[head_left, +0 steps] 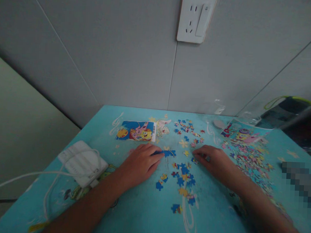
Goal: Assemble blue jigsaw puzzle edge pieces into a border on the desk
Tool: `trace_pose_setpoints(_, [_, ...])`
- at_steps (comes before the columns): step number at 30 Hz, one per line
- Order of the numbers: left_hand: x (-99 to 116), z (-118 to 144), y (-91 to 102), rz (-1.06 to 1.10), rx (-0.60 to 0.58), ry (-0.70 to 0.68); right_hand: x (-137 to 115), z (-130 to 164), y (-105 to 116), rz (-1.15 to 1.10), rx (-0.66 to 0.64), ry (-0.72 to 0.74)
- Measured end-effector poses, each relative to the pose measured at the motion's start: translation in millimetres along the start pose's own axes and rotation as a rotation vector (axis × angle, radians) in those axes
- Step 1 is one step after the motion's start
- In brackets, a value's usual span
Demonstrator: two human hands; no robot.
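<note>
while left hand (142, 163) touches blue strip (170, 153), cable (46, 173) crosses white box (82, 161).

A narrow blue strip of puzzle pieces (169, 153), seemingly joined, lies flat, its left end hidden. Taking the strip as the centre of the dial, a small yellow piece (186, 153) lies near it at three o'clock, and a dark blue piece (194, 160), partly covered, sits slightly farther out between three and four. Mostly blue pieces (184, 169) crowd together at five o'clock; a blue-and-yellow clump (176, 208) lies well apart, close to six.
</note>
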State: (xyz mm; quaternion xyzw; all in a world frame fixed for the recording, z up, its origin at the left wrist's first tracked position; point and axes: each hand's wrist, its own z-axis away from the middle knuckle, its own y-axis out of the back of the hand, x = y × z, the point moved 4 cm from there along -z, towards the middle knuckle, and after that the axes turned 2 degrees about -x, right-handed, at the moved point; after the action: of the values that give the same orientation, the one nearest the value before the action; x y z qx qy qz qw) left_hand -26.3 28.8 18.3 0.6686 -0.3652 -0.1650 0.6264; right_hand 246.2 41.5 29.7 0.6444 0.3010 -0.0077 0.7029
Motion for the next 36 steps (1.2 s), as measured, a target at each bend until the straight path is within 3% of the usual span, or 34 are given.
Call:
trace_pose_setpoints(16, [-2.5, 0.0, -2.8, -0.011, 0.010, -0.016, 1.9, -0.9, -0.8, 0.019, 0.027, 0.017])
trace_pose_setpoints(26, [-3.0, -0.4, -2.3, -0.027, -0.001, -0.026, 6.1, 1.4, 14.8, 0.022, 0.088, -0.032])
trace_pose_setpoints(36, [-2.8, -0.3, -1.1, -0.020, 0.006, -0.052, -5.2, 5.5, 16.4, -0.130, -0.028, -0.011])
